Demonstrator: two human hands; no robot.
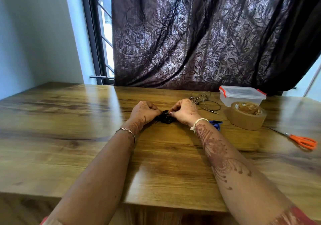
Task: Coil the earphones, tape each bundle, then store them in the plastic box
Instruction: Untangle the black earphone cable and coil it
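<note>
A dark leaf-patterned curtain (208,33) hung across the far side, with a barred window (104,33) showing at its left edge. Below it a glossy wooden table (60,129) filled the near part of the view.

Two bare forearms reached from the near edge toward the middle of the table. The left hand (144,111) and the right hand (184,111) met there, each with fingers curled in, pinching opposite sides of a black earphone bundle (165,117). That bundle sat low, at or just above the tabletop; whether it touched the wood could not be told.

At the far right stood the plastic box (241,97), clear, with its lid on and red clips at the corners. Just in front of it, on its near side, lay a brown tape roll (243,120), flat on the table. Orange-handled scissors (303,141) lay well apart at the right edge, blades pointing left.

A loose grey earphone set (206,103) lay uncoiled between the right hand and the box. A small blue object (216,124) peeked out beside the right wrist, too hidden to identify.
</note>
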